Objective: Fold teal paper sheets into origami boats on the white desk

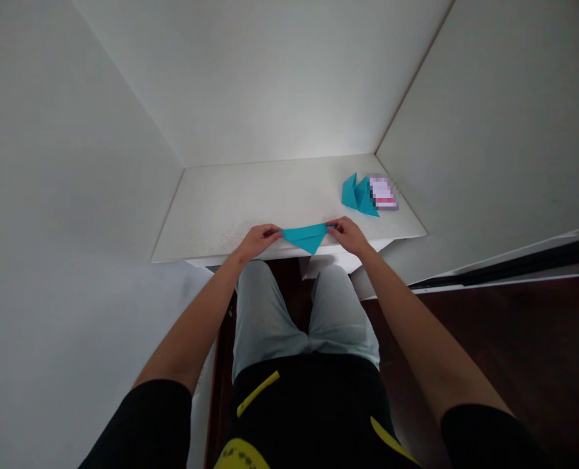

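A teal sheet of paper folded into a downward-pointing triangle (306, 237) lies at the front edge of a white desk (250, 202). My left hand (257, 240) pinches its left corner with fingers closed. The right corner is pinched the same way by my right hand (350, 234). Both hands rest on the desk near its front edge, with the triangle stretched between them.
A second folded teal paper shape (358, 194) sits at the desk's back right, beside a small blurred pinkish pack (383, 193). White walls close in the desk on the left, back and right. My knees in grey trousers (299, 312) are below the desk; dark wooden floor (514, 339) lies to the right.
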`<state>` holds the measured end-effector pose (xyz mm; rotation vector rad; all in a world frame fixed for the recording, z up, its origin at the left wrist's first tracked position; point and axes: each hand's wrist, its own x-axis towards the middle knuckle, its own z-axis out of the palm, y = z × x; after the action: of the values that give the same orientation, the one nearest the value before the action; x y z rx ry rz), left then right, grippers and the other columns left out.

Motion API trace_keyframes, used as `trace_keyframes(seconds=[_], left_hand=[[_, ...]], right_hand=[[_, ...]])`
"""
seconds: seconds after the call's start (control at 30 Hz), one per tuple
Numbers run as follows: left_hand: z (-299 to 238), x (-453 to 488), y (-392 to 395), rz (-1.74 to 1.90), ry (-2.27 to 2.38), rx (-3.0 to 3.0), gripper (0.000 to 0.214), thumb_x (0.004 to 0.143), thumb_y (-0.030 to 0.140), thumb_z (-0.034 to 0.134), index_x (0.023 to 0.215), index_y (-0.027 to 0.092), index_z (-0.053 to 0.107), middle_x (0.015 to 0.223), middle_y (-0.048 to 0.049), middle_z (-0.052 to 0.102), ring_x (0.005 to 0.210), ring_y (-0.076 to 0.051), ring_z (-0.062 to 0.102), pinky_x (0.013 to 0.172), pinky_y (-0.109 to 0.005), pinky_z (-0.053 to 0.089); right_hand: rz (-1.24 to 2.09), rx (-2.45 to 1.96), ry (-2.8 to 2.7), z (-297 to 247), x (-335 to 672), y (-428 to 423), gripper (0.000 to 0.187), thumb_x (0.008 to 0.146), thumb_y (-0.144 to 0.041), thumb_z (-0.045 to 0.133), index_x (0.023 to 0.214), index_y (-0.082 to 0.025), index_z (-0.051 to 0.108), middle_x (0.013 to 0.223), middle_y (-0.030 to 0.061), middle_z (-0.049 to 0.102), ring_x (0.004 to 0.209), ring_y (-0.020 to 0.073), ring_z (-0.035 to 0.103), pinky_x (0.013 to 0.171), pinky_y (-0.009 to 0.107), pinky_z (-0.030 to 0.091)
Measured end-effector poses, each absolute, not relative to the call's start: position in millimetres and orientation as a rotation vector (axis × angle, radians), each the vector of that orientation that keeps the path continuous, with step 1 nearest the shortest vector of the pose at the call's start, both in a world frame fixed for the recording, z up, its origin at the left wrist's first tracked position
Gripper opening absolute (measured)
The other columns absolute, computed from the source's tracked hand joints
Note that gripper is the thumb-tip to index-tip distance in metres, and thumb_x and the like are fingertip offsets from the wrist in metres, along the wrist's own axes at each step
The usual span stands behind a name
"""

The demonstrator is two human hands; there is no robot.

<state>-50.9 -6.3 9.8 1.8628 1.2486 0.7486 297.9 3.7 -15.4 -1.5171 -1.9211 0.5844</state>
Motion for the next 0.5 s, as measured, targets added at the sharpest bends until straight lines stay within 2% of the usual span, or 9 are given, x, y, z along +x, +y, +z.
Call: trace_keyframes(seconds=[0.1, 0.17, 0.27, 0.33, 0.43, 0.5], left_hand=[[7.1, -38.3, -8.7, 0.785, 1.442, 1.928, 0.025, 0.097, 0.045, 0.07, 0.102, 0.023, 0.08, 0.086, -0.0026, 0.078, 0.079, -0.02, 0.068, 0.077, -0.033, 0.054], [4.8, -30.1, -10.1, 0.769, 1.553, 1.973, 0.018, 0.095, 0.04, 0.073, 0.102, 0.024, 0.078, 0.084, -0.0017, 0.076, 0.079, -0.02, 0.068, 0.078, -0.034, 0.053], [1.2, -21.0, -11.6, 0.825, 1.682, 2.023, 0.02, 0.092, 0.032, 0.076, 0.111, 0.025, 0.075, 0.096, -0.0034, 0.074, 0.09, -0.022, 0.07, 0.086, -0.035, 0.053], [-0.7, -17.7, -12.5, 0.886, 1.757, 2.034, 0.021, 0.092, 0.032, 0.078, 0.111, 0.024, 0.073, 0.105, -0.0056, 0.072, 0.097, -0.023, 0.069, 0.09, -0.036, 0.053], [-1.9, -15.9, -14.0, 0.873, 1.762, 2.047, 0.012, 0.096, 0.035, 0.074, 0.099, 0.024, 0.073, 0.103, -0.0065, 0.071, 0.096, -0.024, 0.069, 0.091, -0.037, 0.053], [-1.4, -16.2, -15.1, 0.844, 1.721, 2.061, 0.013, 0.099, 0.036, 0.071, 0.096, 0.024, 0.074, 0.1, -0.0062, 0.073, 0.094, -0.023, 0.069, 0.092, -0.038, 0.053]], right_hand=[[0.489, -1.575, -1.85, -19.8, 288.2, 1.7, 0.025, 0.096, -0.04, 0.066, 0.107, -0.022, 0.08, 0.101, 0.0077, 0.069, 0.079, 0.021, 0.062, 0.082, 0.039, 0.057], [0.449, -1.589, -1.825, -21.3, 283.3, -0.1, 0.026, 0.094, -0.04, 0.068, 0.111, -0.023, 0.077, 0.105, 0.0082, 0.069, 0.079, 0.0212, 0.062, 0.083, 0.039, 0.057], [0.493, -1.586, -1.76, -21.3, 280.1, -3.5, 0.044, 0.091, -0.04, 0.07, 0.131, -0.023, 0.068, 0.111, 0.0071, 0.071, 0.074, 0.0191, 0.061, 0.079, 0.038, 0.057], [0.559, -1.561, -1.697, -20.3, 279.8, -6.6, 0.05, 0.088, -0.04, 0.071, 0.135, -0.024, 0.062, 0.111, 0.0053, 0.072, 0.071, 0.0182, 0.06, 0.075, 0.036, 0.056], [0.634, -1.471, -1.648, -18.1, 280.3, -11.3, 0.044, 0.087, -0.042, 0.072, 0.127, -0.025, 0.063, 0.109, 0.0048, 0.075, 0.073, 0.0185, 0.062, 0.074, 0.035, 0.055], [0.666, -1.435, -1.672, -16.9, 280.8, -12.9, 0.037, 0.089, -0.042, 0.071, 0.121, -0.026, 0.065, 0.11, 0.0051, 0.078, 0.074, 0.019, 0.063, 0.076, 0.036, 0.055]])
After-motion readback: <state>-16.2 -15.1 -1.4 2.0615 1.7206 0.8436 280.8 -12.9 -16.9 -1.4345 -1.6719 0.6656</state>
